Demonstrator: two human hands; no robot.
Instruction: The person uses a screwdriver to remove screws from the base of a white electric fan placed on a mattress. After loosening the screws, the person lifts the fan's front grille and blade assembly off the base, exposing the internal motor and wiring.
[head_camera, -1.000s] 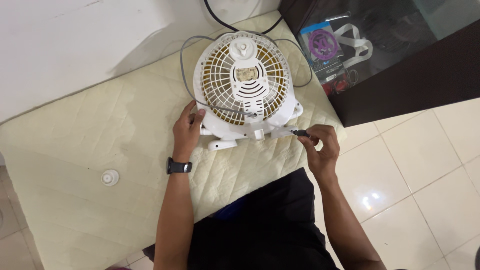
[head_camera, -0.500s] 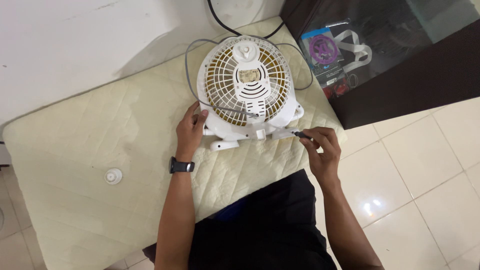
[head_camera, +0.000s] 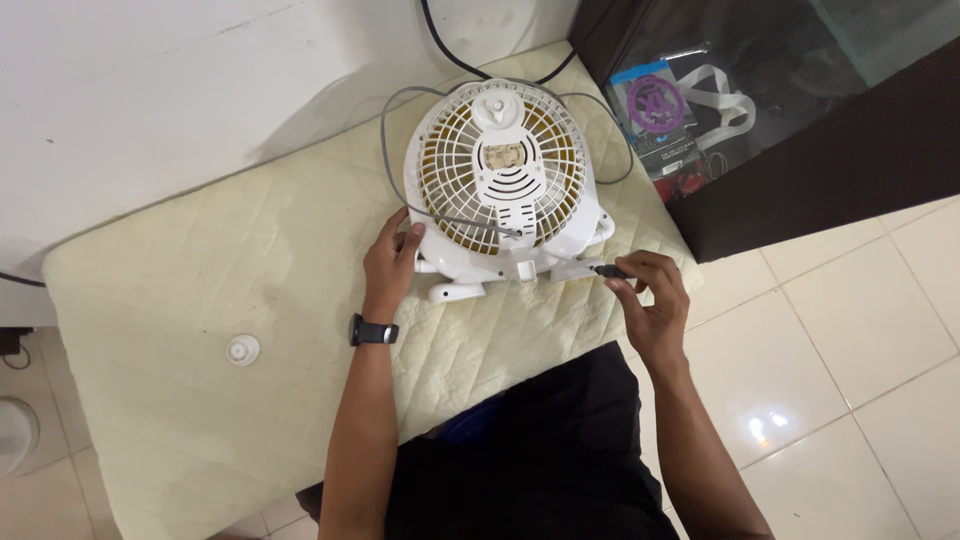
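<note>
The right hand (head_camera: 648, 300) is pinched around a small dark screwdriver (head_camera: 610, 270), its fingers curled on the handle; the tool lies nearly level, its long axis running left to right, its tip pointing left and touching the lower right corner of the fan's base. The left hand (head_camera: 390, 262) rests open against the lower left edge of the fan, fingers spread on the rim, thumb near the grille; a dark watch (head_camera: 372, 331) sits on that wrist. The fan (head_camera: 505, 180) is a round white table fan lying face down on a cream quilted mattress (head_camera: 200, 290), its rear grille up; yellowish parts show through the white ribs, a pale label sits at the centre of the motor cover, and a grey cord (head_camera: 400, 150) loops around its left side. Its base with 2 short feet points toward the person; a small white cap (head_camera: 242, 350) lies well apart on the mattress.
</note>
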